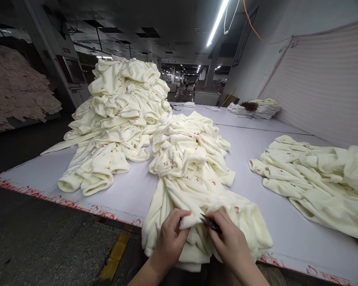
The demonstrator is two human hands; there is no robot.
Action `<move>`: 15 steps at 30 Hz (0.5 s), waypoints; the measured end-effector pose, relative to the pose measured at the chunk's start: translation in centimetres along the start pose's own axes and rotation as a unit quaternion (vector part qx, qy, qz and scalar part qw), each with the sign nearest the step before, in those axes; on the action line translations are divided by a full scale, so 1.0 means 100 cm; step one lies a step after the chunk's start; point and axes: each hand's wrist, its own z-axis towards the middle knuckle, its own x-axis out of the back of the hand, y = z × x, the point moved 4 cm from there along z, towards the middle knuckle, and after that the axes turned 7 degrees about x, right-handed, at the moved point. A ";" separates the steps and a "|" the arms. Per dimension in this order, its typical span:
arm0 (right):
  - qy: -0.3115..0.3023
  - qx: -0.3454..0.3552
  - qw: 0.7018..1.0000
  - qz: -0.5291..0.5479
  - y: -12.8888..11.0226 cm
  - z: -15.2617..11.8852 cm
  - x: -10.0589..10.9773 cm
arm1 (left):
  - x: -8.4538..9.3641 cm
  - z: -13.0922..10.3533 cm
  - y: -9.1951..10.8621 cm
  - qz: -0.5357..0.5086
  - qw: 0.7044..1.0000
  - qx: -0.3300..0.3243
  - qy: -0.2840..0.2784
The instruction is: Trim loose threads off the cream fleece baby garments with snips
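Note:
A cream fleece garment (193, 190) with small reddish prints hangs over the table's front edge. My left hand (173, 234) is closed on a fold of it, pinching the cloth between thumb and fingers. In my right hand (226, 236) are dark thread snips (211, 223), their pointed blades directed left at the pinched fold. Those fingers also rest against the fabric, and whether they grip it too I cannot tell. Just beyond, more cream garments (181, 147) lie in a rumpled heap.
At the left of the table (131, 178) rises a tall pile of cream garments (122, 107). More cream garments (313, 174) spread along the right side. Stacked white pieces (253, 110) sit at the far right by a striped cloth (319, 79). A pink heap (18, 87) stands off left.

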 end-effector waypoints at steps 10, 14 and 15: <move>0.001 -0.002 0.998 0.065 0.001 0.012 0.001 | -0.018 0.014 -0.004 -0.429 0.874 0.208 -0.090; 0.001 0.027 0.997 0.079 -0.007 0.008 0.003 | -0.021 0.015 -0.008 -0.445 0.867 0.209 -0.083; 0.007 0.023 0.997 0.078 -0.006 0.008 0.003 | -0.021 0.015 -0.009 -0.444 0.867 0.208 -0.083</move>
